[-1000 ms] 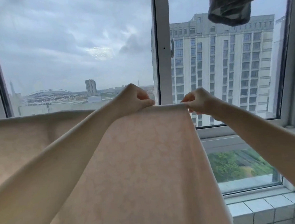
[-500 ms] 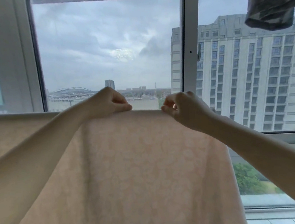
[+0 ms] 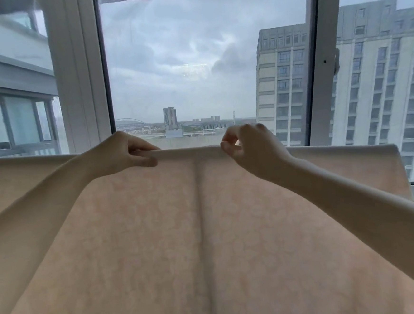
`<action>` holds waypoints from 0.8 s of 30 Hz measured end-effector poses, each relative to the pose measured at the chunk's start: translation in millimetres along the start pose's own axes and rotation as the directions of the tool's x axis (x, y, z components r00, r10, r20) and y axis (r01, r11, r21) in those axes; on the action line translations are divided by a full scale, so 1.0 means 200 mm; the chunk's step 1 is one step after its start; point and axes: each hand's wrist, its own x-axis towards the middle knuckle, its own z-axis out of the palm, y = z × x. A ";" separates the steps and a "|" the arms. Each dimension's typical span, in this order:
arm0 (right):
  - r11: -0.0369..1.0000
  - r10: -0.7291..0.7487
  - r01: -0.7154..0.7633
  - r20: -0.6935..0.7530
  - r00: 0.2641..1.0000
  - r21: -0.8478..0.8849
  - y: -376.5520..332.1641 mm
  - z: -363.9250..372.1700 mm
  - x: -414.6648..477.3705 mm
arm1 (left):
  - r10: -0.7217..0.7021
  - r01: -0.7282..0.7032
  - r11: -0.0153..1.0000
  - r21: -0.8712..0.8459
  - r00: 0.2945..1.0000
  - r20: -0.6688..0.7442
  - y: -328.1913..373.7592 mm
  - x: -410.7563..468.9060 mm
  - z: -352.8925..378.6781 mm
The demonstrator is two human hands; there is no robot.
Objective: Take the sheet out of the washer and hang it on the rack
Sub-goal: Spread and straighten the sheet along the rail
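Pale peach cloth, the sheet (image 3: 207,231), is already draped over what is taken to be the rack (the bar itself is hidden under the fold), so the washer step appears done. Its top edge is pinched by the left hand (image 3: 124,153) and the right hand (image 3: 250,151), set near each other; only smoothing seems left. Behind, a window frame (image 3: 78,80) and a tall building (image 3: 374,94) are seen — nothing is judged to obstruct.

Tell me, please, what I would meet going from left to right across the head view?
wide white window post → left hand → sheet's centre crease → right hand → narrower window post
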 end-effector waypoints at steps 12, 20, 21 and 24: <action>0.963 -0.021 -0.014 -0.125 0.992 -0.269 -0.42 0.29 0.07 | 0.198 -0.213 0.975 -0.061 0.961 -0.192 -0.27 -0.03 -0.13; 0.931 0.151 -0.203 -0.185 0.971 -0.305 -0.45 0.26 0.25 | 0.285 -0.276 0.958 0.075 0.912 -0.295 -0.22 0.13 -0.14; 0.926 0.171 -0.225 -0.193 0.966 -0.303 -0.43 0.25 0.29 | 0.286 -0.279 0.958 0.069 0.907 -0.308 -0.21 0.16 -0.15; 0.905 0.256 -0.268 -0.079 0.963 -0.330 -0.40 0.27 0.32 | 0.300 -0.294 0.954 0.064 0.914 -0.274 -0.22 0.18 -0.13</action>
